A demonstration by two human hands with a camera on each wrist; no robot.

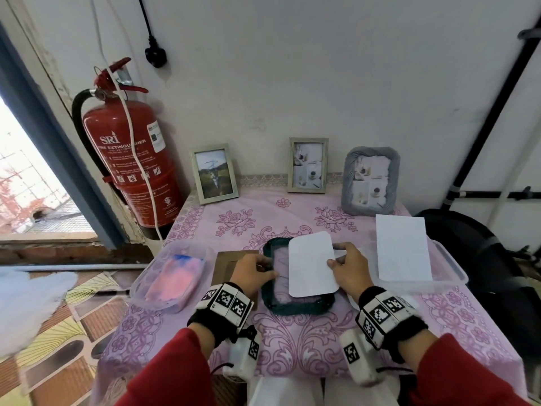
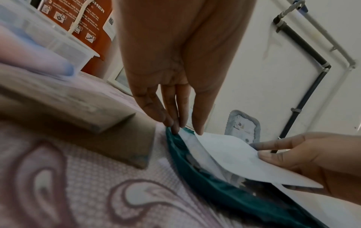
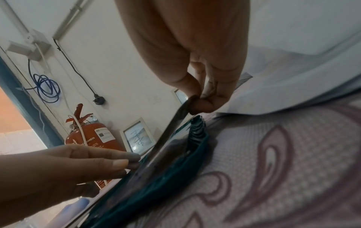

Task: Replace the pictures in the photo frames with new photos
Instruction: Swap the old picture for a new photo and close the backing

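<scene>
A dark teal fabric-edged photo frame (image 1: 298, 303) lies flat on the pink flowered tablecloth, near the front. My left hand (image 1: 254, 271) rests on its left edge. Seen from the left wrist, the left hand (image 2: 183, 128) has straight fingertips pressing on the teal frame (image 2: 224, 194). My right hand (image 1: 348, 268) pinches the right edge of a white round-cornered photo (image 1: 311, 265), blank side up, tilted over the frame's opening. The right wrist view shows the thumb and fingers of the right hand (image 3: 199, 101) pinching the photo (image 3: 171, 128) edge-on above the frame (image 3: 156, 185).
A brown frame (image 1: 231, 259) lies flat under my left wrist. Clear tubs sit left (image 1: 172, 276) and right (image 1: 450, 276), the right one topped by a white sheet (image 1: 402, 249). Three frames (image 1: 215, 174) (image 1: 308, 165) (image 1: 370, 181) stand at the wall. A fire extinguisher (image 1: 131, 159) hangs left.
</scene>
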